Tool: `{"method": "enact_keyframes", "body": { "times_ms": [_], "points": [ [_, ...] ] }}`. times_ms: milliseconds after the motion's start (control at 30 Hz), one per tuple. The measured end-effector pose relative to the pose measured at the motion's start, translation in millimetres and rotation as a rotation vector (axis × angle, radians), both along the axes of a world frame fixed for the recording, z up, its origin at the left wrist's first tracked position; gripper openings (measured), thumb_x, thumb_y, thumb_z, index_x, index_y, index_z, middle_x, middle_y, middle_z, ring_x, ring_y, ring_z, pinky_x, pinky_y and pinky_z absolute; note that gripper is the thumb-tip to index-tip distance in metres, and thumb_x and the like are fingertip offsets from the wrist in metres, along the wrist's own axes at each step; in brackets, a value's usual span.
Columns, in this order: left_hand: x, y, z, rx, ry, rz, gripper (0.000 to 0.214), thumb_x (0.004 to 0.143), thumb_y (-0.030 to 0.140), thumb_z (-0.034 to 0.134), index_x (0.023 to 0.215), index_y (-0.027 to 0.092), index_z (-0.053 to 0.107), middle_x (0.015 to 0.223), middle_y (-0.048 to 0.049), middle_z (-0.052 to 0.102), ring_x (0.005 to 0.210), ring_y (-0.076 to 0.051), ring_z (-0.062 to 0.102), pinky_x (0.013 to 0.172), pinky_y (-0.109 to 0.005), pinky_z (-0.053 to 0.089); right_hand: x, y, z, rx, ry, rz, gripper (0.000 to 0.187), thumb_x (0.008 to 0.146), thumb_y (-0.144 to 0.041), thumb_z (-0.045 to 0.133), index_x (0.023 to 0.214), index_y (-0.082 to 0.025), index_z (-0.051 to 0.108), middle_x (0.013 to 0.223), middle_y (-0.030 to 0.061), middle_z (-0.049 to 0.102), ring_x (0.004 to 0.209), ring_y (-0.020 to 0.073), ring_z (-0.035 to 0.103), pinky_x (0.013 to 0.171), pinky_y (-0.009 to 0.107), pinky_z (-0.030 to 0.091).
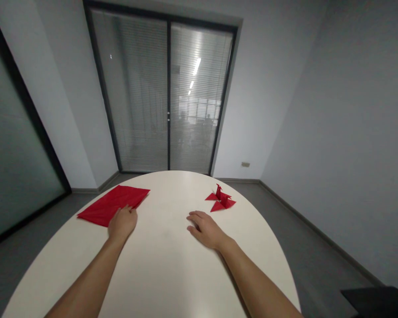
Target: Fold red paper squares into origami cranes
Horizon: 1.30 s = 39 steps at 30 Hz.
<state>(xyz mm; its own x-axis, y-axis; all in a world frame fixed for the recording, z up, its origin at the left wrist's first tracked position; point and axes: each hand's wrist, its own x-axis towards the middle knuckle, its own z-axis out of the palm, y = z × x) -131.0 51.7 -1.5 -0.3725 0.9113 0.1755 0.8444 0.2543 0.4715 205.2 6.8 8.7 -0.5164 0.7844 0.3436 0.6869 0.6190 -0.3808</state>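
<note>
- Fingers [128, 209] of the left hand [122, 223] lie flat and close together, their tips resting on the near right edge of the red paper [111, 204]. Nothing is pinched or gripped.
- Beyond and to the left of those fingertips the red paper lies flat on the white table [172, 274]. Its long axis runs from the near left to the far right, and its far right corner points towards the glass doors [166, 97].
- Fingers [194, 217] of the right hand [205, 229] are stretched out, slightly spread and palm down on the bare tabletop. They point forward and to the left and hold nothing.
- Just beyond and to the right of the right hand, not touching it, a folded red paper crane [220, 199] stands on the table. Its wings spread left and right and a pointed tip rises at the middle.
- Both hands sit well apart, with bare tabletop between them.
</note>
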Motion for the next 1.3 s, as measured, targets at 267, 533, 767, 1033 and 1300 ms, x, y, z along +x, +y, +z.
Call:
{"method": "enact_keyframes", "body": {
  "times_ms": [267,533,767,1033,1300],
  "points": [
    [-9.0,4.8,0.3,-0.023,-0.100,0.031,0.047,0.093,0.025,0.042,0.124,0.008,0.072,0.136,-0.0203,0.066,0.126,-0.036,0.063,0.104,-0.044,0.051,0.2,-1.3,1.7,-0.023,-0.008,0.000,0.037,0.097,-0.033,0.057,0.130,-0.018,0.066,0.138,0.0149,0.064,0.131,0.0288,0.056,0.113,0.046,0.043],
    [5.3,-13.3,13.0,0.110,-0.030,0.115,0.051,0.100,0.022,0.033,0.142,0.007,0.057,0.134,-0.0235,0.066,0.124,-0.038,0.064,0.104,-0.054,0.048,0.0,-3.8,4.2,-0.029,0.002,-0.007,0.037,0.097,-0.032,0.057,0.130,-0.017,0.066,0.138,0.0146,0.064,0.131,0.0276,0.056,0.114,0.044,0.042],
    [48.6,-31.2,33.3,0.524,0.188,-0.071,0.053,0.104,0.018,0.023,0.148,0.004,0.048,0.156,-0.0167,0.048,0.149,-0.026,0.037,0.124,-0.048,0.027,-2.6,-4.0,4.0,-0.045,0.052,-0.018,0.035,0.097,-0.032,0.057,0.127,-0.017,0.066,0.133,0.0136,0.067,0.126,0.0273,0.059,0.111,0.042,0.045],
    [124.2,-63.1,24.4,0.123,0.288,-0.411,0.051,0.098,0.015,0.034,0.143,0.011,0.057,0.157,-0.0147,0.046,0.149,-0.033,0.037,0.119,-0.058,0.032,-0.2,4.6,12.7,-0.015,0.412,-0.424,0.037,0.100,-0.039,0.047,0.126,-0.017,0.061,0.124,0.0144,0.068,0.110,0.0283,0.064,0.099,0.045,0.050],
    [170.5,-109.9,3.9,-0.138,0.232,-0.630,0.056,0.097,0.029,0.038,0.148,0.012,0.052,0.159,-0.0207,0.040,0.150,-0.040,0.032,0.117,-0.068,0.029,-10.3,3.6,17.3,0.095,0.441,-0.364,0.032,0.098,-0.024,0.040,0.119,-0.018,0.062,0.114,0.0134,0.067,0.105,0.0270,0.060,0.096,0.044,0.050]
  ]
}}
